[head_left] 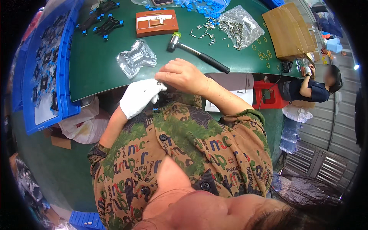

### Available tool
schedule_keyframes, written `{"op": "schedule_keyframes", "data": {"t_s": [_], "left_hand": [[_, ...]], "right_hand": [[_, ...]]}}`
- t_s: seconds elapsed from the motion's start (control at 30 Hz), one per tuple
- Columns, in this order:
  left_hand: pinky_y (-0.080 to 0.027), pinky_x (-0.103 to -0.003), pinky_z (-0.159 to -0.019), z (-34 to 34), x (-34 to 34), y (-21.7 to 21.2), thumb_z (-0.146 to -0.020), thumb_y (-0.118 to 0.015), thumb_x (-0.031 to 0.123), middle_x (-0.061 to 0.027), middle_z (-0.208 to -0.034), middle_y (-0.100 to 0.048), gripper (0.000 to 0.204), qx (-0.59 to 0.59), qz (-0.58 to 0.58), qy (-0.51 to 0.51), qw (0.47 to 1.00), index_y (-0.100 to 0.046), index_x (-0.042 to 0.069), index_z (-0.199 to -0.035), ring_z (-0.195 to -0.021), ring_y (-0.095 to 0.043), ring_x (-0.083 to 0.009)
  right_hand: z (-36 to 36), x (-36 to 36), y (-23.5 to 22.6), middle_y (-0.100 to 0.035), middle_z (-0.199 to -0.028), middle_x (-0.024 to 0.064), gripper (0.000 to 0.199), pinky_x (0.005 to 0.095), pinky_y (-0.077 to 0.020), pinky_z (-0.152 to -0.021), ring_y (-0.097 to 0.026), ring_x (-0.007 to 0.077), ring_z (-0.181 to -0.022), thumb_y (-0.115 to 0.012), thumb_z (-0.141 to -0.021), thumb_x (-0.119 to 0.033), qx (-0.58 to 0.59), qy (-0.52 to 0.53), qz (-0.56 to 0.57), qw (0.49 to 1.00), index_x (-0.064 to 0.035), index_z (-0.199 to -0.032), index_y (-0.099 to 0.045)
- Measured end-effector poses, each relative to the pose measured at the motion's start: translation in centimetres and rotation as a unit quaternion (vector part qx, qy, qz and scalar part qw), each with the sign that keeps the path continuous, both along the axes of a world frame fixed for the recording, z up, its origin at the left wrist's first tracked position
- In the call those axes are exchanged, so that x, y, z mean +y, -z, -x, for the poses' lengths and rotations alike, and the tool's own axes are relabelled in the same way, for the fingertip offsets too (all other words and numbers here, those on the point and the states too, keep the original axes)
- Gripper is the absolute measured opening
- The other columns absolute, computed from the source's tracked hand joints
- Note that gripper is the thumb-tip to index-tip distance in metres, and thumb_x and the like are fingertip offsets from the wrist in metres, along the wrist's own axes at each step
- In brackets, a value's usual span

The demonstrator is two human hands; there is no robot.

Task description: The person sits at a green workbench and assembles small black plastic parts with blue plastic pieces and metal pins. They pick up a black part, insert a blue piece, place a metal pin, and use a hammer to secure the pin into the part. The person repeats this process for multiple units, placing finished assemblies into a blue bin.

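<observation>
Part: a small dark part (160,85) sat pinched between your two hands at the near counter edge, above your lap; mostly hidden, so its shape could not be told.
Left hand: your gloved left hand (138,96) was curled, fingertips closed on the part from the left.
Right hand: your bare right hand (184,75) was bent over it, fingers together and pressing down on the same part.
Handling: judging by its size, the part looked light and stiff, likely hard plastic like the black and blue frames (100,22) further up; easy to drop, so a fingertip pinch at its edges seemed the sound hold.
Hammer: a hammer (197,51) with a pale head lay just beyond your right hand, handle pointing right.
Bag: a clear crumpled bag (136,57) lay near your left hand, soft and slippery by its look.
Pins: small metal pins (205,32) were scattered loose beside a clear sack (239,25) of them; they would roll easily.
Block: an orange block (156,22) stood behind the hammer.
Counter: the green counter (96,73) looked flat and smooth, with a brown box (287,30) at the right end.
Bins: blue bins (46,69) stood along your left.
Room: another person (312,86) sat off to the right, well apart, near a red stool (268,94).
</observation>
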State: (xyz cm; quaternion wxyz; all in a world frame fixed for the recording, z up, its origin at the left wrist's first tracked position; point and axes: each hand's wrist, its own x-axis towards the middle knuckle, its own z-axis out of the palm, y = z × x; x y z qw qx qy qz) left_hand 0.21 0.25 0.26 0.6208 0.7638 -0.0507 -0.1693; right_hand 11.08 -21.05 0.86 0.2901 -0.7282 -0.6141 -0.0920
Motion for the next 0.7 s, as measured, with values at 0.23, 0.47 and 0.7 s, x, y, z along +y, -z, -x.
{"op": "schedule_keyframes", "data": {"t_s": [0.23,0.47,0.7], "left_hand": [[-0.048,-0.027,-0.064,0.5,-0.5,1.0,-0.104,-0.056,0.024,-0.0001,-0.071,-0.064,0.028,0.041,0.048,0.000,0.998,-0.075,0.004,-0.104,-0.065,-0.057,-0.0090],[-0.047,-0.028,-0.063,0.9,-0.8,1.3,-0.104,-0.055,0.025,-0.0005,-0.069,-0.063,0.028,0.032,0.033,-0.004,0.999,-0.075,0.005,-0.104,-0.063,-0.057,-0.0096],[-0.048,-0.033,-0.062,0.5,-0.7,2.1,-0.104,-0.054,0.025,-0.0051,-0.069,-0.064,0.028,-0.080,-0.121,-0.002,0.989,-0.073,0.007,-0.096,-0.062,-0.060,-0.0183]], "right_hand": [[0.7,-0.5,2.0,-0.064,-0.094,0.0018,0.033,0.0354,-0.0514,-0.076,-0.065,0.0202,-0.085,-0.070,-0.079,-0.009,-0.037,0.012,-0.017,0.999,-0.0103,-0.113,-0.069],[1.8,-0.4,2.8,-0.064,-0.094,0.0029,0.035,0.0360,-0.0519,-0.077,-0.065,0.0213,-0.086,-0.069,-0.078,-0.008,-0.029,0.039,-0.027,0.998,-0.0096,-0.113,-0.068],[2.0,-0.1,3.3,-0.063,-0.093,0.0028,0.034,0.0364,-0.0512,-0.076,-0.064,0.0214,-0.086,-0.069,-0.080,-0.010,-0.027,0.061,-0.036,0.997,-0.0094,-0.114,-0.067]]}}
